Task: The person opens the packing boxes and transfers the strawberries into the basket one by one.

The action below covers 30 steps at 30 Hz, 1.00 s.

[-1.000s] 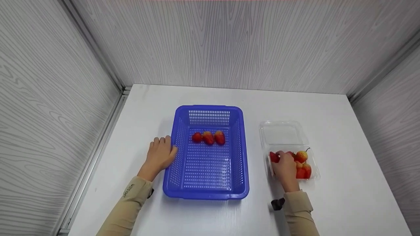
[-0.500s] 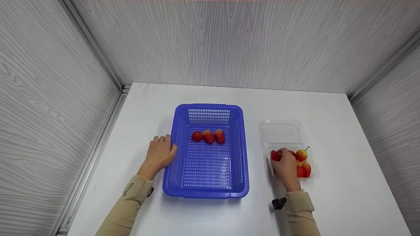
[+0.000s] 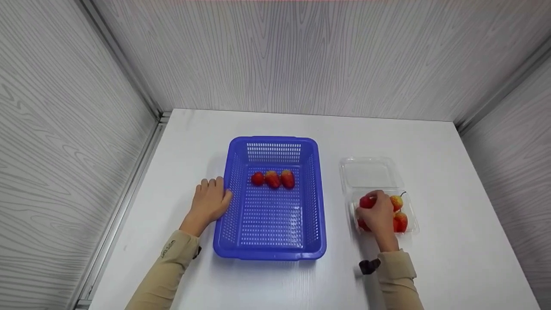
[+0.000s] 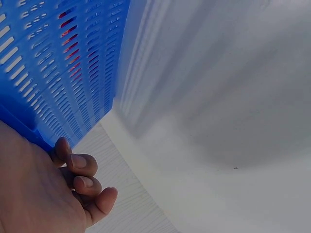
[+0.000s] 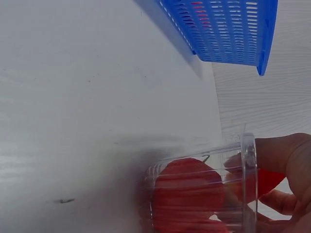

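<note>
A blue perforated plastic basket (image 3: 271, 224) stands mid-table, with a row of three strawberries (image 3: 273, 179) inside. My left hand (image 3: 209, 202) holds its left rim. In the left wrist view the fingers (image 4: 83, 165) curl below that rim. My right hand (image 3: 379, 215) is over a clear plastic clamshell box (image 3: 413, 217), pinching a red strawberry (image 3: 367, 202) between thumb and fingers. More strawberries (image 3: 400, 222) and a yellowish-red fruit with a dark stem (image 3: 396, 202) lie in the box; the hand hides part of them. In the right wrist view the box wall (image 5: 248, 179) is in front of the fingertips.
The box's open lid (image 3: 370, 173) lies back flat on the white table (image 3: 452, 193). Wood-grain panels (image 3: 280, 56) enclose the table at the back and both sides. A strip of table separates the basket from the box. Dark wrist cameras (image 3: 369, 266) sit at the cuffs.
My right hand has shifted slightly right, and the strawberry in its fingers has come a little up and to the right. The left hand and basket stay in place.
</note>
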Motion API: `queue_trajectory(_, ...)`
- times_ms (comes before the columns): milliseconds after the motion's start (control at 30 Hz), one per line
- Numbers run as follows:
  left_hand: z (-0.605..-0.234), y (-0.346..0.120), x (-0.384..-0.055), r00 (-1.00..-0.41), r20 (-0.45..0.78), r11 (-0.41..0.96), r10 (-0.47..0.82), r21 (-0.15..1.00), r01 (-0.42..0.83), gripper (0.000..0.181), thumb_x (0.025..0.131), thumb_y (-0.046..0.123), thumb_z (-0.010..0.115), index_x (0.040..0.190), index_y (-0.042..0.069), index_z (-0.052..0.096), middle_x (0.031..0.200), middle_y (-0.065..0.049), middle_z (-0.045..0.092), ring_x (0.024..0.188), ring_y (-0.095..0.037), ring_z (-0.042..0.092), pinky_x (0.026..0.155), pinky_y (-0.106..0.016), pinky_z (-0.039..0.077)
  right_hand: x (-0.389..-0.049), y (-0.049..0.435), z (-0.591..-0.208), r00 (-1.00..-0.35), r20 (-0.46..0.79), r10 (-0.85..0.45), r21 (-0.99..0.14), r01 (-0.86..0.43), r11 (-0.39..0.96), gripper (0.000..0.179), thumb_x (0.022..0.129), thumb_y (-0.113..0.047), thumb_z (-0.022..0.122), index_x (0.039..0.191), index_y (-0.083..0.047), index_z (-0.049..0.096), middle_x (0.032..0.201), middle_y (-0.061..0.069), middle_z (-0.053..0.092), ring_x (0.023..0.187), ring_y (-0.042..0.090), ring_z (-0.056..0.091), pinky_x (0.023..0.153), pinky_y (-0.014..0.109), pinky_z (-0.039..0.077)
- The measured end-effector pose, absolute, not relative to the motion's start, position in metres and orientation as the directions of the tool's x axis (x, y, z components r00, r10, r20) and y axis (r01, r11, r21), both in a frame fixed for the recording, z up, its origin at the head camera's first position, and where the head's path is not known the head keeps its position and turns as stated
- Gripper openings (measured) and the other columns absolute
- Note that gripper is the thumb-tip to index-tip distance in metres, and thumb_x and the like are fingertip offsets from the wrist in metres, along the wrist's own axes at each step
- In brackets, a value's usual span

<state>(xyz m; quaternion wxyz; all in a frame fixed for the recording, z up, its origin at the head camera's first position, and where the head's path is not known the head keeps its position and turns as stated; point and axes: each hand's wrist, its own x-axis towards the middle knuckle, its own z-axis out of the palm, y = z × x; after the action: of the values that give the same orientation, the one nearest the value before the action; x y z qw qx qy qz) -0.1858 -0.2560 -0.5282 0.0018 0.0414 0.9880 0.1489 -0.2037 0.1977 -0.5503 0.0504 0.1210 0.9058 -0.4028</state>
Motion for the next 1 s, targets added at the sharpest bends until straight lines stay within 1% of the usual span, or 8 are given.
queue_trajectory(100,-0.528,-0.256,-0.185,-0.996,0.017,0.951,0.085,0.296,0.086,0.035,0.096,0.027,0.042,0.106,-0.007,0.049,0.090,-0.023,0.053,0.087,-0.041,0.047,0.080,-0.052,0.037,-0.203,0.199,-0.549,-0.967,-0.184,0.179,-0.723,0.256,0.642,0.053,0.079,-0.010,0.075,0.124,-0.001,0.048,0.127,0.023,0.053,0.117,0.039,0.048,0.093,0.054,0.048)
queue_trajectory(233,-0.528,-0.257,-0.185,-0.996,0.010,0.951,0.083,0.298,0.082,0.034,0.097,0.026,0.042,0.106,-0.006,0.049,0.092,-0.023,0.054,0.089,-0.040,0.047,0.080,-0.052,0.037,-0.201,0.201,-0.550,-0.976,-0.138,0.170,-0.739,0.216,0.638,0.051,0.081,-0.011,0.074,0.125,-0.002,0.051,0.127,0.024,0.056,0.116,0.040,0.051,0.092,0.055,0.049)
queue_trajectory(467,-0.529,-0.256,-0.185,-0.997,0.015,0.950,0.078,0.302,0.079,0.036,0.096,0.026,0.043,0.109,-0.007,0.050,0.094,-0.024,0.055,0.090,-0.041,0.048,0.081,-0.053,0.037,-0.202,0.203,-0.545,-0.964,-0.191,0.183,-0.741,0.264,0.618,0.056,0.081,-0.014,0.074,0.128,-0.001,0.046,0.127,0.024,0.054,0.116,0.039,0.050,0.092,0.053,0.049)
queue_trajectory(633,-0.529,-0.256,-0.185,-0.997,0.017,0.948,0.078,0.307,0.079,0.033,0.096,0.024,0.045,0.106,-0.006,0.050,0.092,-0.024,0.055,0.088,-0.041,0.048,0.080,-0.052,0.037,-0.202,0.201,-0.544,-0.970,-0.124,0.208,-0.752,0.229,0.618,0.050,0.079,-0.011,0.072,0.121,0.000,0.048,0.119,0.023,0.056,0.109,0.038,0.051,0.090,0.053,0.049)
queue_trajectory(833,-0.528,-0.256,-0.185,-0.997,0.027,0.949,0.078,0.305,0.083,0.033,0.096,0.025,0.044,0.105,-0.006,0.050,0.091,-0.024,0.054,0.088,-0.041,0.047,0.079,-0.053,0.037,-0.199,0.196,-0.535,-0.972,-0.056,0.229,-0.789,0.183,0.586,0.044,0.081,-0.013,0.074,0.117,0.000,0.050,0.116,0.022,0.058,0.107,0.037,0.052,0.089,0.051,0.049)
queue_trajectory(1000,-0.528,-0.256,-0.185,-0.997,-0.004,0.948,0.081,0.309,0.076,0.037,0.097,0.027,0.042,0.110,-0.007,0.049,0.096,-0.024,0.054,0.091,-0.041,0.047,0.082,-0.053,0.037,-0.197,0.189,-0.524,-0.971,-0.029,0.239,-0.820,0.160,0.550,0.044,0.083,-0.018,0.078,0.114,-0.001,0.053,0.113,0.019,0.060,0.104,0.032,0.053,0.089,0.043,0.048)
